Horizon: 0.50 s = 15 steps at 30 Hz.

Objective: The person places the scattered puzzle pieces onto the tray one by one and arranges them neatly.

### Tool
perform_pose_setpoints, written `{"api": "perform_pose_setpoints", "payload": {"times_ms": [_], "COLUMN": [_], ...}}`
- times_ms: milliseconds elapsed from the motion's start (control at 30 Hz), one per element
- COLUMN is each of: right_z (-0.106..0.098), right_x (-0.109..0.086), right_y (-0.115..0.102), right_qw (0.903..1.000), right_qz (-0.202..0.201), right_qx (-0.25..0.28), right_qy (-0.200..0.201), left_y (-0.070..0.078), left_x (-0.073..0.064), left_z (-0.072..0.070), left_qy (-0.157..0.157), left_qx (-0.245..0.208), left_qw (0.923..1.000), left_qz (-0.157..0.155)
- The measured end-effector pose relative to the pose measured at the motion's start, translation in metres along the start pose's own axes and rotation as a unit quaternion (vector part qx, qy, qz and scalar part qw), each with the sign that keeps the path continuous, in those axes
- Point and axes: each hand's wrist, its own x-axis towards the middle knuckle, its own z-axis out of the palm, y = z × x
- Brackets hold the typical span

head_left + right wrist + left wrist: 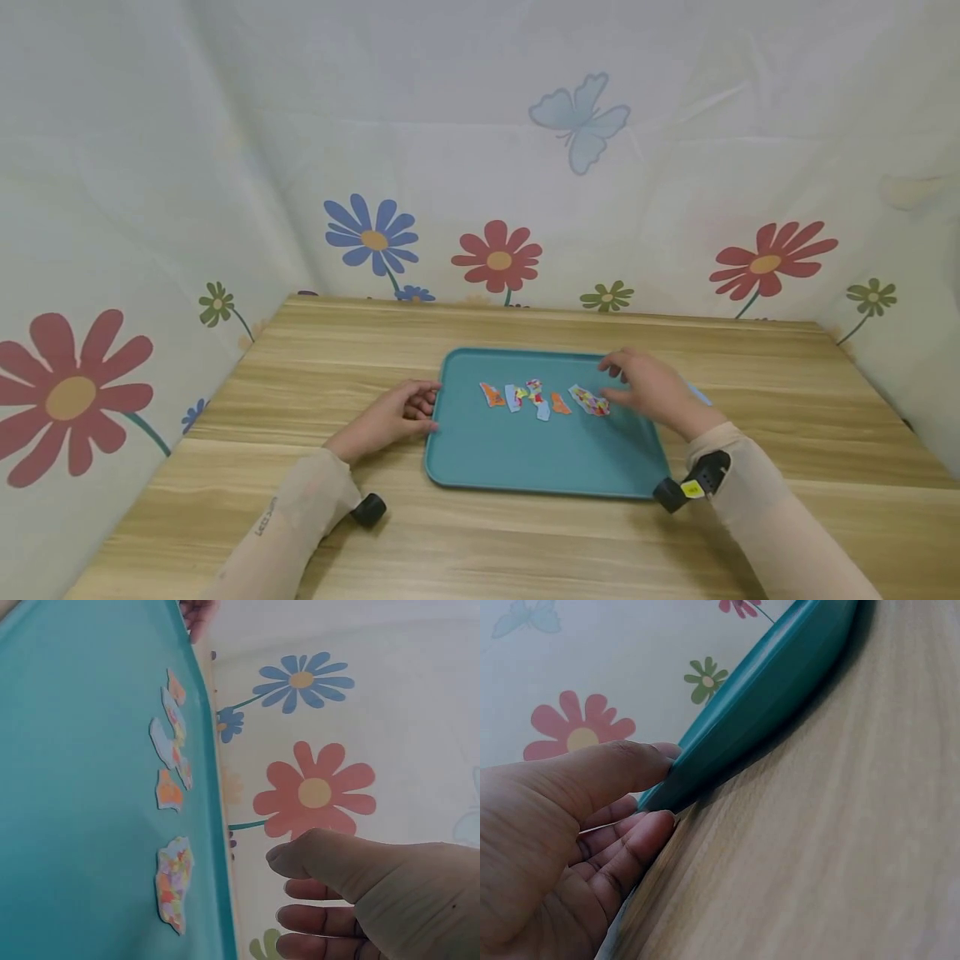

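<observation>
A teal tray [525, 467] lies on the wooden table, with several torn-looking, flat coloured pieces in a row across it. From the left come an orange piece [492, 395], pale blue pieces with bright patches [542, 410], another orange piece [560, 404] and a larger multicoloured piece [591, 402]. My left hand [393, 417] touches the tray's left edge with thumb and fingertips, seen closely at the rim [742, 705] in the left wrist view. Above the tray's right side hovers my right hand [656, 392], fingers loosely bent and apart, holding nothing. Its fingertips are nearest the multicoloured piece.
Partly hidden behind the right hand is a pale blue flat thing [700, 394] by the tray's right edge. The wooden table [360, 350] extends around the tray. A flower-printed white sheet [450, 150] hangs behind and at both sides.
</observation>
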Motion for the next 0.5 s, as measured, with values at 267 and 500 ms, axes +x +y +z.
{"api": "perform_pose_setpoints", "payload": {"times_ms": [267, 500], "right_z": [-0.014, -0.024], "right_x": [-0.006, -0.013], "right_y": [0.002, 0.007], "right_qw": [0.9999, 0.9997], "right_qz": [0.004, 0.007], "right_qx": [0.002, 0.013], "right_qy": [0.015, 0.017], "left_y": [-0.003, -0.004], "left_x": [0.001, 0.001], "left_z": [-0.001, -0.001], "left_qy": [0.0, -0.001], "left_qx": [0.0, 0.0], "left_qw": [1.0, 1.0], "left_qz": [0.007, 0.01]}}
